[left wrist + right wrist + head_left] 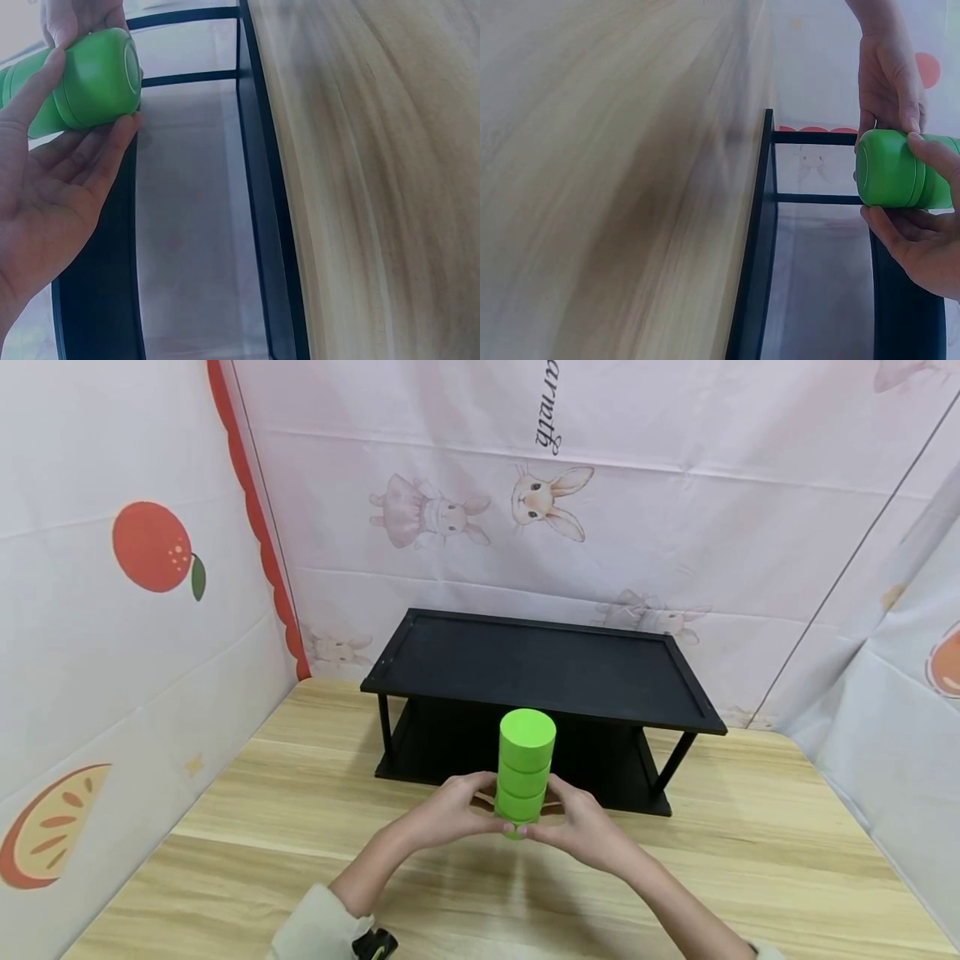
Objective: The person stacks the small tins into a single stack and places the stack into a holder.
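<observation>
A bright green cylinder (527, 740) with ring-shaped grooves stands upright between both hands, in front of a black two-tier rack. My left hand (457, 811) grips its lower part from the left, and my right hand (583, 827) grips it from the right. The thumbs almost meet on the near side, while the other fingers go round behind and are partly hidden. In the left wrist view the rounded base of the green cylinder (101, 79) shows above the tabletop. The right wrist view also shows both hands around the green cylinder (891, 169).
The black rack (540, 670) has a flat upper tier on thin posts and a lower tier (442, 739). It stands on a wood-grain table (750, 843). Printed cloth (442, 427) hangs behind and at both sides. A dark band (375, 943) circles the left wrist.
</observation>
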Action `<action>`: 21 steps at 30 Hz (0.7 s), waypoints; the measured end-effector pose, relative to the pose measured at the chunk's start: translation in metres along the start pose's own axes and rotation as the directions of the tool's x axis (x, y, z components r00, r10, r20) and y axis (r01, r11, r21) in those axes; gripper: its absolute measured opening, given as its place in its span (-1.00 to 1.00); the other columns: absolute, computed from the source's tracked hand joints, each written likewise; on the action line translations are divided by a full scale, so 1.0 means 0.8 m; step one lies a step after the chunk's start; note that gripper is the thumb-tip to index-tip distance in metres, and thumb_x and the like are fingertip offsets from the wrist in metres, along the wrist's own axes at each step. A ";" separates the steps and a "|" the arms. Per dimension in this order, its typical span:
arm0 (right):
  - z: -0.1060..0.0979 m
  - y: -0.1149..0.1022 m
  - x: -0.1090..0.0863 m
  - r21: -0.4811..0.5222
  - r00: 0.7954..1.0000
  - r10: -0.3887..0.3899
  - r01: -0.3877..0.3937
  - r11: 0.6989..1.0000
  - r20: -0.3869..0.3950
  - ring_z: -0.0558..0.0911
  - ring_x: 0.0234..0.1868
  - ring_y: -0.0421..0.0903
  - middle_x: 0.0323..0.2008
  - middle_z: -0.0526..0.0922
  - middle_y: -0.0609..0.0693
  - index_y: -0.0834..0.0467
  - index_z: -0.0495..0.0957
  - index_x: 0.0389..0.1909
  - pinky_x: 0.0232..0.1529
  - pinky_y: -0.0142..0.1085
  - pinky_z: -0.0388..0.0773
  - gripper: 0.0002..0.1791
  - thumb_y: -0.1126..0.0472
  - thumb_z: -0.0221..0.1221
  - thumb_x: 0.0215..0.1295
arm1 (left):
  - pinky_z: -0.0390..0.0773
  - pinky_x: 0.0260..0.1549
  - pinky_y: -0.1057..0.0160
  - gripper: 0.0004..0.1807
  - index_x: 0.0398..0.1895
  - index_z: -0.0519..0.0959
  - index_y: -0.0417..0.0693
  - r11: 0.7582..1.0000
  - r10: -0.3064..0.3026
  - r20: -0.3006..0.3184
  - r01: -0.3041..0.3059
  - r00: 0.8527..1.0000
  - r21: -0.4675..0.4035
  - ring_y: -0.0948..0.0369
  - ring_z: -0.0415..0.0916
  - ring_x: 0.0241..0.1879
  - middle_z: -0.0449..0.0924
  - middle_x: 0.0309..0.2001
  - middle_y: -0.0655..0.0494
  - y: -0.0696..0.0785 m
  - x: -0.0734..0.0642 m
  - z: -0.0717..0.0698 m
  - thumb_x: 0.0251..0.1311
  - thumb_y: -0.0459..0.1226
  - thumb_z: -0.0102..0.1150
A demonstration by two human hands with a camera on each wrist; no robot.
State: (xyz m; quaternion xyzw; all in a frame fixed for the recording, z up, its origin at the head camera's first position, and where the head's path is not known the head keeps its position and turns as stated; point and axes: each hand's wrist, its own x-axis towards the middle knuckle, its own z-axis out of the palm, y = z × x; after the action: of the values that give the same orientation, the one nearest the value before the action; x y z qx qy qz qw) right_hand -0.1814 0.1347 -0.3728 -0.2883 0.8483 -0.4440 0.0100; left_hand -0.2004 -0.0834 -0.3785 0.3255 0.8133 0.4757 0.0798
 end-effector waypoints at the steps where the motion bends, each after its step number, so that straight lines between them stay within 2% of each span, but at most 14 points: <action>1: 0.000 0.000 0.000 0.000 1.000 0.000 0.000 1.000 0.000 0.56 -0.12 -0.06 -0.12 0.56 -0.03 0.20 0.37 0.10 -0.09 -0.12 0.52 -0.38 0.06 0.34 0.05 | 0.53 -0.20 0.38 -0.46 0.07 0.44 -0.15 1.000 0.000 0.001 0.000 1.000 0.002 0.24 0.48 -0.12 0.51 -0.06 0.12 0.000 0.000 0.000 0.01 -0.19 0.36; 8: -0.003 0.000 0.001 0.005 1.000 0.008 -0.008 1.000 0.001 0.56 -0.12 -0.06 -0.11 0.56 -0.02 0.21 0.37 0.10 -0.09 -0.08 0.52 -0.38 0.07 0.35 0.04 | 0.52 -0.17 0.33 -0.46 0.08 0.43 -0.15 0.999 0.005 0.012 -0.005 1.000 -0.034 0.18 0.48 -0.09 0.49 -0.04 0.10 0.005 0.002 -0.003 0.00 -0.24 0.36; 14: -0.006 -0.002 0.003 -0.026 1.000 -0.001 0.001 1.000 -0.013 0.57 -0.15 -0.05 -0.14 0.57 -0.05 0.19 0.39 0.08 -0.12 -0.07 0.53 -0.38 0.05 0.36 0.02 | 0.52 -0.15 0.34 -0.48 0.07 0.44 -0.14 0.999 0.016 0.019 -0.015 1.000 -0.031 0.19 0.49 -0.09 0.50 -0.04 0.11 0.007 0.006 -0.005 0.00 -0.25 0.36; 21: -0.011 -0.004 0.003 -0.053 1.000 0.005 -0.006 0.999 -0.015 0.57 -0.16 -0.09 -0.18 0.58 -0.09 0.15 0.42 0.02 -0.12 -0.19 0.54 -0.42 0.00 0.36 0.01 | 0.52 -0.15 0.34 -0.51 0.01 0.47 -0.15 0.999 0.046 0.007 -0.046 0.999 0.007 0.27 0.50 -0.15 0.53 -0.13 0.15 0.006 0.010 -0.005 0.00 -0.23 0.37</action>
State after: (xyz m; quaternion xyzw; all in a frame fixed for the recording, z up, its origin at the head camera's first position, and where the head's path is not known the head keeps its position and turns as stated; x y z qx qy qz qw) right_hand -0.1846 0.1385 -0.3646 -0.2828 0.8606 -0.4236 -0.0029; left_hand -0.2065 -0.0799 -0.3709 0.3458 0.8071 0.4733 0.0703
